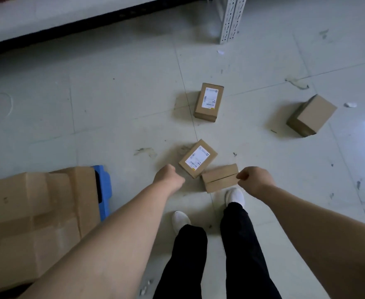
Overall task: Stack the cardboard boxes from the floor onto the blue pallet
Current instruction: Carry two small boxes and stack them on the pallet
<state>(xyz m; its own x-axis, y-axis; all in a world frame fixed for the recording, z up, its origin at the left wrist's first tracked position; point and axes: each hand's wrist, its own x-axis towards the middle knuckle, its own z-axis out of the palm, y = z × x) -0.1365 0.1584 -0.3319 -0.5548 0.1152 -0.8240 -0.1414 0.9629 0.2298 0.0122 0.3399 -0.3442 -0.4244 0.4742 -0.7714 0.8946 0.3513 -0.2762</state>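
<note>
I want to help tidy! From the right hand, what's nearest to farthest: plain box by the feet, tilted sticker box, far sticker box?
1. plain box, beside the right hand.
2. tilted sticker box, just left of it.
3. far sticker box, straight ahead.

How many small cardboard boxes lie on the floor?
4: far labelled box mid-floor; right plain box far right; near labelled box by the left hand; near plain box by the right hand. Others may be hidden.
</note>
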